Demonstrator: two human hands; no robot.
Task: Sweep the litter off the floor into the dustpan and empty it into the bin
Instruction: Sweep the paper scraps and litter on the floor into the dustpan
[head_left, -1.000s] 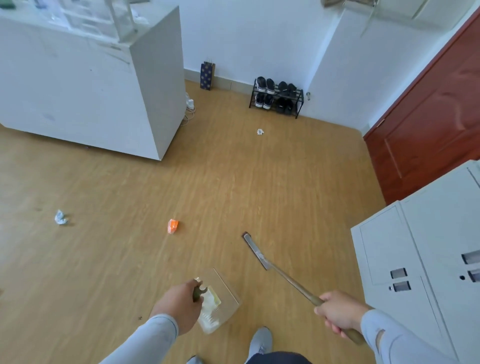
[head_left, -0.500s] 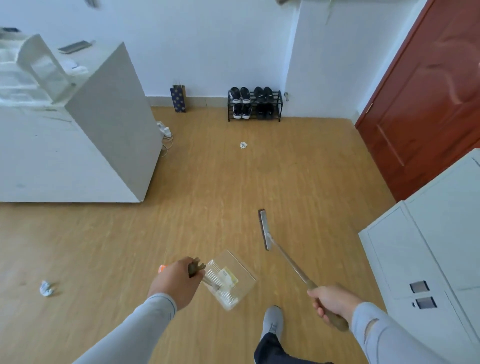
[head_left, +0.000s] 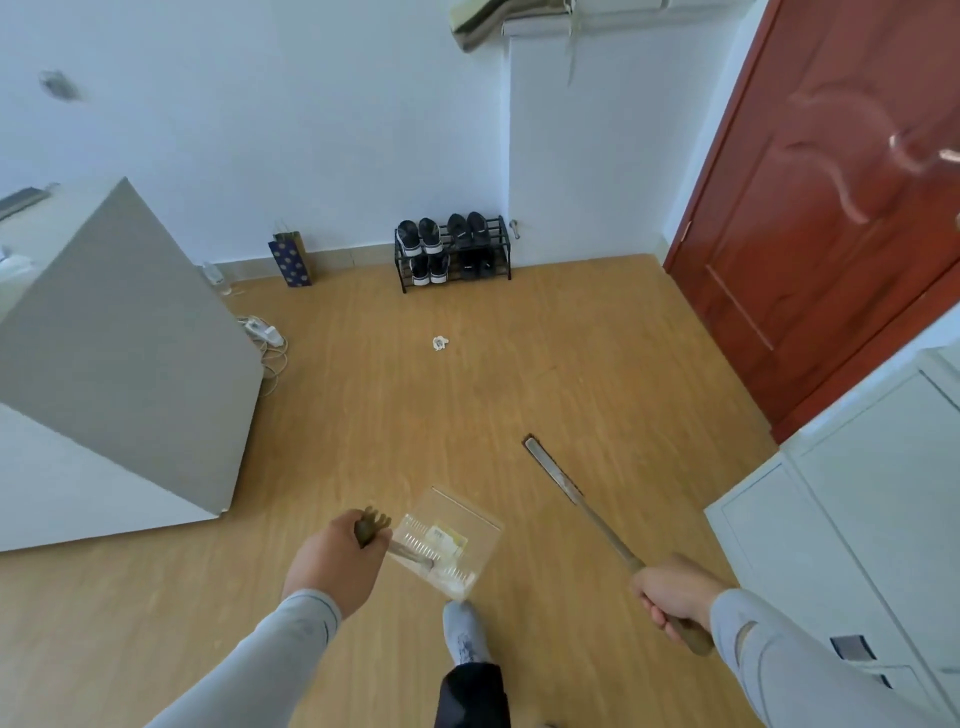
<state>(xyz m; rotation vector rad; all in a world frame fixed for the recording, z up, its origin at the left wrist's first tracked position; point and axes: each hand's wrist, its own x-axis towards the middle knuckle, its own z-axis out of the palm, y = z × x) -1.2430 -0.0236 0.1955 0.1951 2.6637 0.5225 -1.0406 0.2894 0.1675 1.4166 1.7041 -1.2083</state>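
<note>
Two hands are seen low in the view, each closed round a tool. The left hand (head_left: 336, 564) is curled round the dark handle of the clear dustpan (head_left: 448, 540), which is held just above the floor (head_left: 156, 623) and tilted, with pale scraps lying inside it. The right hand (head_left: 670, 597) is wrapped round the brown grip of the broom (head_left: 587, 506), whose thin shaft runs forward and left to a narrow head (head_left: 550, 470) near the floor; whether the head touches the boards cannot be told. One crumpled wad of paper (head_left: 440, 343) lies on the floor well ahead, between the broom head and the shoe rack (head_left: 453, 253) against the far wall. A grey shoe (head_left: 464, 631) is planted just behind the dustpan.

Compared with a second ago, the view has been turned to the right and raised: the orange scrap and the white wad that lay to the left are no longer in sight, the white cabinet (head_left: 119, 353) has been shifted to the left edge, and more of the red door (head_left: 831, 208) is shown. The shoe rack and the paper wad now sit nearer the middle. The dustpan has been kept in the left hand and the broom in the right throughout, with the broom head swung further forward. A patterned bag (head_left: 291, 258) and a power strip (head_left: 265, 332) are seen beside the cabinet.
</note>
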